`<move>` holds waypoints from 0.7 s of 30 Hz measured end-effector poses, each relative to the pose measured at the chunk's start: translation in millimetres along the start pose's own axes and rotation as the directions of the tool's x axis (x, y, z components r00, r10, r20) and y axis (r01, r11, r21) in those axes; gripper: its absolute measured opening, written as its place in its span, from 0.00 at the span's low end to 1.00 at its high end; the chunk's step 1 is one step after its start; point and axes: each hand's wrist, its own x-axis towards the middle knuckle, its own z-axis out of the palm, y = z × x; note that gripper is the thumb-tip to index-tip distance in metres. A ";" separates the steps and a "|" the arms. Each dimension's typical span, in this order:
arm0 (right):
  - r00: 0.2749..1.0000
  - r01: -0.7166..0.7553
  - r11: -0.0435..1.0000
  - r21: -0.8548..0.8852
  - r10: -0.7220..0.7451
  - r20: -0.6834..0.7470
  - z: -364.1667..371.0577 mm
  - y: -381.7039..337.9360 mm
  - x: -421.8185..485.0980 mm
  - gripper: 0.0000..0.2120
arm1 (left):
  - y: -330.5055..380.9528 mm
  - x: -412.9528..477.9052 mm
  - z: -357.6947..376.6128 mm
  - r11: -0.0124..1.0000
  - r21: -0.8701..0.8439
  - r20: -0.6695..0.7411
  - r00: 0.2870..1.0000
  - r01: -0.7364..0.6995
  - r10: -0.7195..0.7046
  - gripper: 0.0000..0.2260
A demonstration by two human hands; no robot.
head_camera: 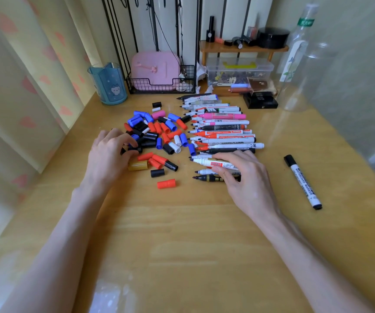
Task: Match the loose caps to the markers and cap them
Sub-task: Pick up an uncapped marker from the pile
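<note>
A heap of loose caps [159, 134] in blue, red, black, white, pink and gold lies left of centre on the wooden desk [182, 233]. A row of several uncapped markers [222, 129] lies to its right, tips pointing left. My left hand [112, 154] reaches into the heap's near left edge, its fingertips pinching a black cap [134, 150]. My right hand [245, 177] curls round a white marker [206, 161] at the row's near end. One capped black whiteboard marker [302, 182] lies alone at the right.
A blue cup [108, 83], a wire basket [159, 83] with a pink case, a clear box [238, 71] under a small wooden shelf and a black box [261, 101] line the back. A clear bottle [299, 59] stands at the back right. A curtain hangs at the left.
</note>
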 end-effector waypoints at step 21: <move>0.996 0.082 0.995 0.050 -0.084 0.030 0.2 -10.8 -2.5 0.12 | 76.1 -38.1 -21.2 0.860 -0.474 0.054 0.969 -0.189 0.243 0.11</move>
